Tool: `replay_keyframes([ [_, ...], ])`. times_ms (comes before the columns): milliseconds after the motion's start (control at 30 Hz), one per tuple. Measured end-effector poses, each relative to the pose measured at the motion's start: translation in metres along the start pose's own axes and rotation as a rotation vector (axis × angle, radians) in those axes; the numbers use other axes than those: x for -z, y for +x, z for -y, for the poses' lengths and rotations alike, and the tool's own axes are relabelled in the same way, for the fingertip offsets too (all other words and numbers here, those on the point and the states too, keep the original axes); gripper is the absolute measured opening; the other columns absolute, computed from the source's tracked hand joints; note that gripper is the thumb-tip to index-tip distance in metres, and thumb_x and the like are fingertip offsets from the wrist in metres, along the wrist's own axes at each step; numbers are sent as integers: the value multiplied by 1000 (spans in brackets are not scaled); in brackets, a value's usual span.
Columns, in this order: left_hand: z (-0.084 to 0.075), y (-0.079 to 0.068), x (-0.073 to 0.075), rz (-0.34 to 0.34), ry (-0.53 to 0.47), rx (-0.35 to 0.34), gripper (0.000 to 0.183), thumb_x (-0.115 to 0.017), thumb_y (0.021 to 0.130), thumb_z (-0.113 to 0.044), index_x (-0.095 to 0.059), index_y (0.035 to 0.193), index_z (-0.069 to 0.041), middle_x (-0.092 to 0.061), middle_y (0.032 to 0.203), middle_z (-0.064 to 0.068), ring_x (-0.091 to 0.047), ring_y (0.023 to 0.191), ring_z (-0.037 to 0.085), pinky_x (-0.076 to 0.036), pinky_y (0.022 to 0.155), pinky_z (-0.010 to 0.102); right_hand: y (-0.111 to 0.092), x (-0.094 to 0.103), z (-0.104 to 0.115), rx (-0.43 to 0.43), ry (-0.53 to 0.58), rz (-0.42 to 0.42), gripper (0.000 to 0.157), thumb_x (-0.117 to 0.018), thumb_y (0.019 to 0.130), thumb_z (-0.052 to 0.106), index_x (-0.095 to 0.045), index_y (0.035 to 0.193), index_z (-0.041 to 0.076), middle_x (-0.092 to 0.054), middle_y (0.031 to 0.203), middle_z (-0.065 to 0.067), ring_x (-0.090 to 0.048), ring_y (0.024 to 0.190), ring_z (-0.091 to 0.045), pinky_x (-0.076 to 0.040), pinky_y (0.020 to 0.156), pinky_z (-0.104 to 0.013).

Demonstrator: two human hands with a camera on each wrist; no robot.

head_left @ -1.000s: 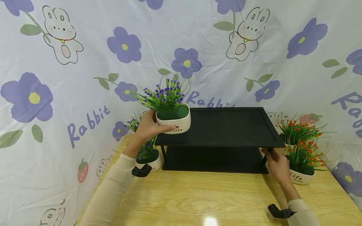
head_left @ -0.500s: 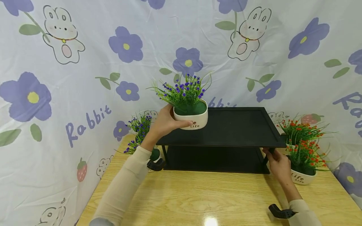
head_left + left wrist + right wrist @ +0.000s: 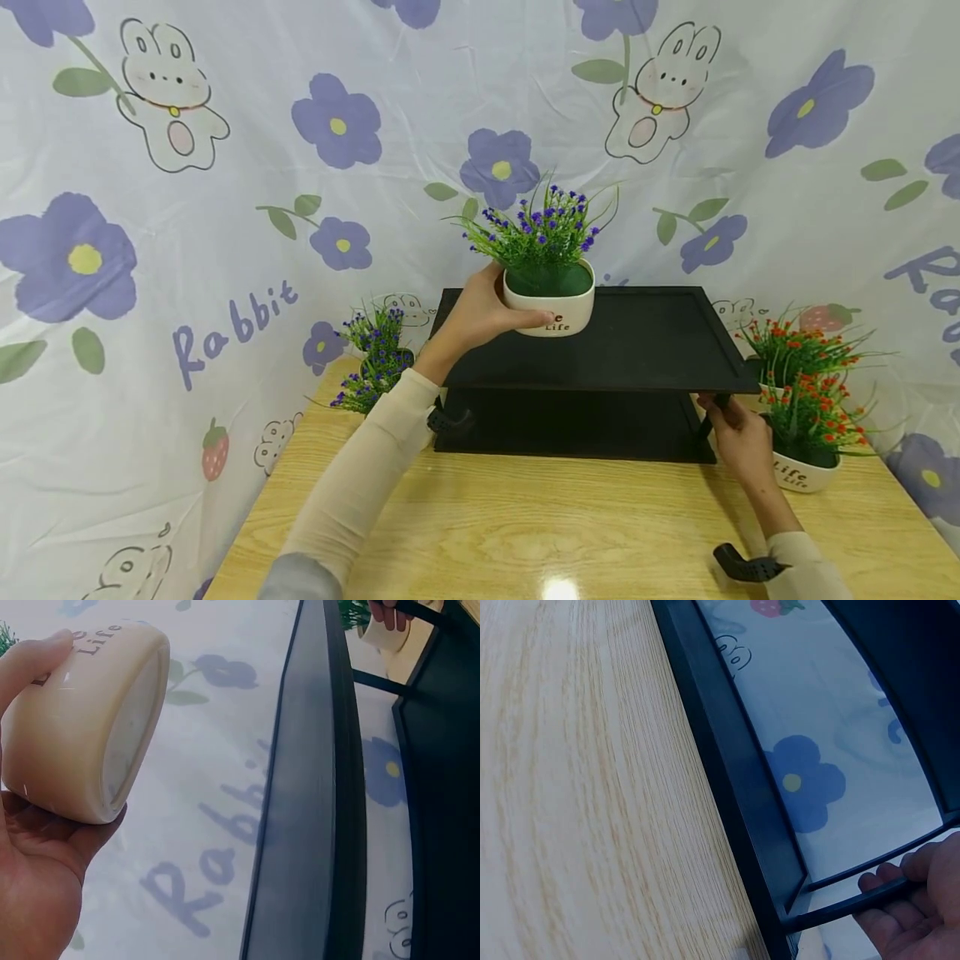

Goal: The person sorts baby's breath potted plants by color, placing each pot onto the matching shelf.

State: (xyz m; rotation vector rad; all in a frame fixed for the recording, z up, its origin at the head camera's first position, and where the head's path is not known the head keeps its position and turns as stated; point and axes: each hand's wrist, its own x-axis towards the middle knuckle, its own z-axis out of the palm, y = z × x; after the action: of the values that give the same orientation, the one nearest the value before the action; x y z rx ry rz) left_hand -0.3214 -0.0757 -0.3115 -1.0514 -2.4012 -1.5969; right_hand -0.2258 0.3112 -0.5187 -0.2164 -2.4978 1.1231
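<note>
My left hand (image 3: 480, 312) grips a white oval flowerpot (image 3: 558, 312) with purple artificial flowers (image 3: 543, 225), thumb across its lettered front. The wrist view shows the pot's underside (image 3: 135, 731) free in the air, above the top tier of a black two-tier shelf (image 3: 637, 333). At the shelf's right front, my right hand (image 3: 738, 437) holds a thin black upright post (image 3: 855, 904) with curled fingers. The lower tier (image 3: 570, 425) rests on the wooden table.
Pots with purple flowers (image 3: 371, 367) stand left of the shelf, partly behind my left arm. Right of it are two white pots with orange-red flowers (image 3: 813, 417). A rabbit-and-flower printed cloth (image 3: 420, 83) hangs behind the wooden table (image 3: 510, 525).
My left hand has carried the purple-flowered pot rightward and slightly up, from the shelf's left edge to above its top tier. The right hand has stayed on the post.
</note>
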Motion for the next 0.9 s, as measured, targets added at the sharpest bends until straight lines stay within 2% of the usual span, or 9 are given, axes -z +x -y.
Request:
replay_keyframes([
  [267, -1, 22, -21, 10, 38, -5, 83, -87, 70, -44, -45, 139, -21, -62, 118, -1, -67, 96, 13, -59, 78, 32, 0, 0, -1, -6, -11, -3, 40, -44, 105, 38, -64, 129, 13, -71, 113, -19, -37, 42, -12, -31, 40, -27],
  [500, -5, 40, -39, 27, 72, 24, 82, -86, 70, -46, -46, 136, -20, -63, 115, -1, -66, 96, 11, -58, 78, 29, 0, 1, 0, -6, -5, -8, 40, -44, 105, 38, -64, 129, 13, -72, 113, -19, -37, 41, -13, -31, 40, -27],
  [700, -7, 50, -54, 46, 37, 47, 86, -86, 70, -47, -42, 139, -21, -61, 116, -2, -66, 96, 11, -57, 79, 28, 0, 0, 0, -16, -15, -14, 39, -44, 105, 38, -65, 127, 13, -72, 109, -19, -39, 44, -12, -32, 42, -27],
  [800, -9, 55, -60, 43, 22, 62, 87, -85, 70, -48, -41, 140, -20, -60, 116, -1, -65, 96, 12, -57, 79, 28, 1, 0, 0, -15, -15, -12, 39, -45, 104, 39, -65, 126, 13, -72, 110, -18, -43, 47, -15, -34, 44, -28],
  [900, -12, 61, -66, 41, 27, 82, 88, -85, 70, -50, -40, 140, -22, -60, 117, -3, -65, 98, 11, -57, 79, 27, 0, 0, 0, -9, -23, -14, 39, -45, 104, 39, -66, 125, 14, -72, 114, -17, -55, 58, -18, -38, 51, -28],
])
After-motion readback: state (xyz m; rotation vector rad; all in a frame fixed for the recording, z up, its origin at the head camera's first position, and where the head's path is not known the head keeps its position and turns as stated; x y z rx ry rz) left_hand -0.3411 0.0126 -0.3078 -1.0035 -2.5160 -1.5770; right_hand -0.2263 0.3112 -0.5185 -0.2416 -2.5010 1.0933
